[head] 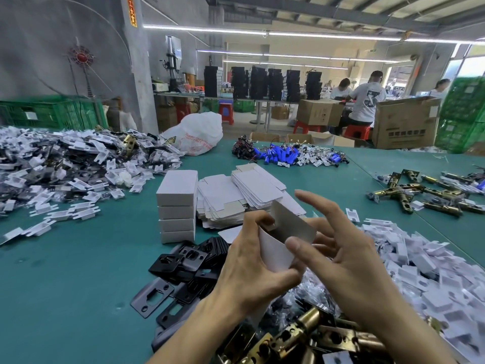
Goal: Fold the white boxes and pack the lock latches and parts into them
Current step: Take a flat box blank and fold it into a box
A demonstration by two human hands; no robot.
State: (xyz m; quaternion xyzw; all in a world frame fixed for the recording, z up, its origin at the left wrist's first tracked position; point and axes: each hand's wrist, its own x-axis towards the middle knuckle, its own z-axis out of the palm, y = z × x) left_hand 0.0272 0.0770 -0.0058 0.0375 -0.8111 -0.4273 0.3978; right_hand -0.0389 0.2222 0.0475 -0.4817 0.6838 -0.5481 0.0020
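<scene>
You are in the folding step. Your left hand [246, 261] clamps the half-formed white box [278, 248], thumb below and fingers curled over its top edge. Your right hand [338, 248] has its thumb pressed on the box's near face while the other fingers are spread apart and free beyond it. One flap [291, 222] stands open between your fingertips. Next, I judge, tuck that flap in. The brass latches [301, 334] lie just below your wrists.
</scene>
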